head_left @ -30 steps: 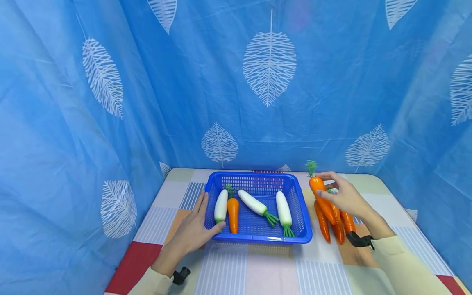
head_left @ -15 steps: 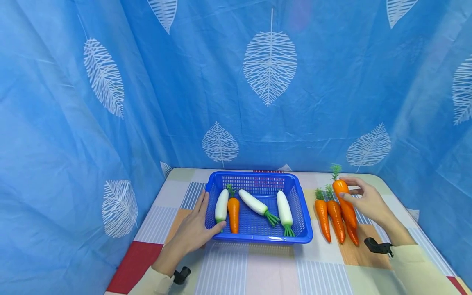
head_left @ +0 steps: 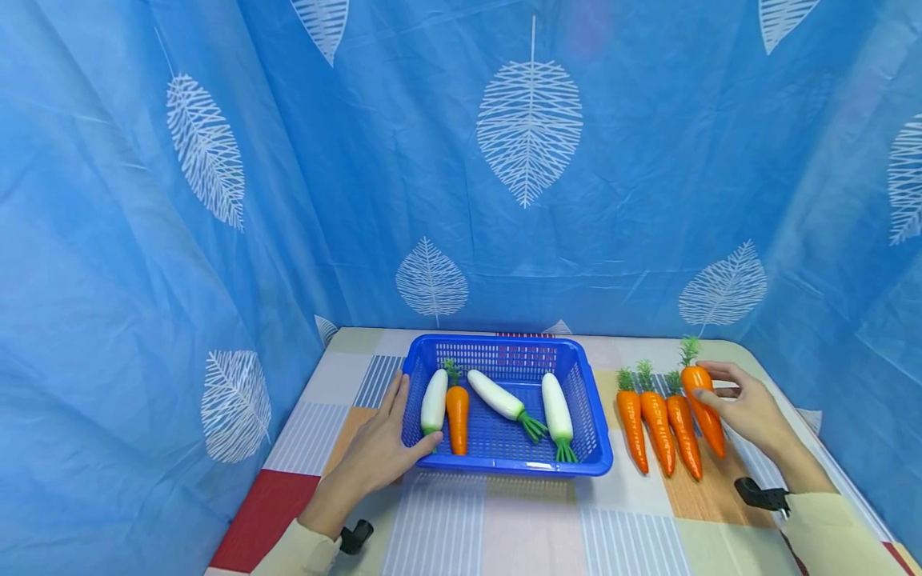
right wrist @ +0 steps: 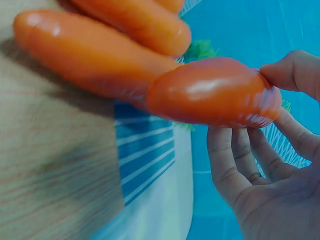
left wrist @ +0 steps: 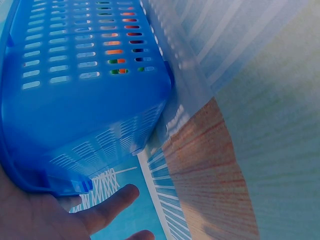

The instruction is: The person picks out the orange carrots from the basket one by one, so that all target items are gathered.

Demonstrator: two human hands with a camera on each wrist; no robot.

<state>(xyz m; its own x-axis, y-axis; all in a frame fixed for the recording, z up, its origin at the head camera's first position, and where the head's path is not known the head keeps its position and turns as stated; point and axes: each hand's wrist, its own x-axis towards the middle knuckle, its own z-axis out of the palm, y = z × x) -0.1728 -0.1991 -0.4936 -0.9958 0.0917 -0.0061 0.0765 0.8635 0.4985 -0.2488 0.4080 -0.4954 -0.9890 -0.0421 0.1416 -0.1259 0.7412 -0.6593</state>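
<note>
On the right side of the table, my right hand (head_left: 749, 410) pinches an orange carrot (head_left: 700, 400) near its leafy top, thumb on one face and fingers on the other. That carrot slants, tip toward me, at the right end of a row of three carrots (head_left: 657, 424) lying side by side. In the right wrist view the held carrot (right wrist: 210, 95) overlaps its neighbour (right wrist: 95, 55). My left hand (head_left: 374, 450) rests against the left rim of a blue plastic basket (head_left: 504, 466), fingers extended along its side, thumb over the front corner.
Inside the basket lie three white radishes (head_left: 556, 406) with green tops and one carrot (head_left: 457, 420). A patchwork-patterned tablecloth (head_left: 529, 528) covers the table. Blue curtains (head_left: 612, 200) with white leaf prints stand close behind and at both sides.
My right hand has carried the carrot rightward, from above the left of the row to its right end, and lower. The left hand and basket have stayed put.
</note>
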